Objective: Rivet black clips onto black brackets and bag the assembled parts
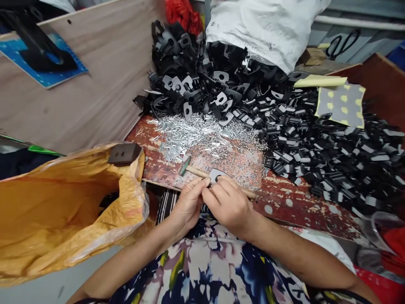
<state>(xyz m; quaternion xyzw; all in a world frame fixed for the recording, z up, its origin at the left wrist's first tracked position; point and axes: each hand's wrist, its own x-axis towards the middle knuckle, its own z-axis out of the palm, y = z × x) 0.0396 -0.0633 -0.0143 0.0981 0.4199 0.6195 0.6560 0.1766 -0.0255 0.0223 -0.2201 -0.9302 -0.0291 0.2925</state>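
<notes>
Part [218, 172] seems held between both hands, just above the board's near edge. Left hand [191, 200] is closed to a thumb-and-finger pinch; right hand [228, 202] is curled, fingers nearly shut, meeting the left at the tips. Exact contact is hidden by the fingers; whether a pin is also pinched can't be told.

Risks, as judged: the part could be dropped into the lap, since the hands are held at the table's front edge. If a pin is being fitted, it could be set crooked or lost, the grip being so fine and the view covered by knuckles. Hammer [199, 172] could be nudged, as its handle is passed over by the right hand. If struck in this pose, fingertips could be hit.

Around: pins [193, 135] are heaped loose on and behind board [248, 166]; strays could be caught under a part and make it rock. Black parts [190, 86] are piled at the back below white sack [262, 29], clips [291, 131] to the right on table [294, 207]. Reach to the left is hemmed in by panel [95, 80] and orange bag [63, 211], with brown block [124, 154] perched on its rim. Spotted sheet [341, 105] is laid over some clips, hiding them.
</notes>
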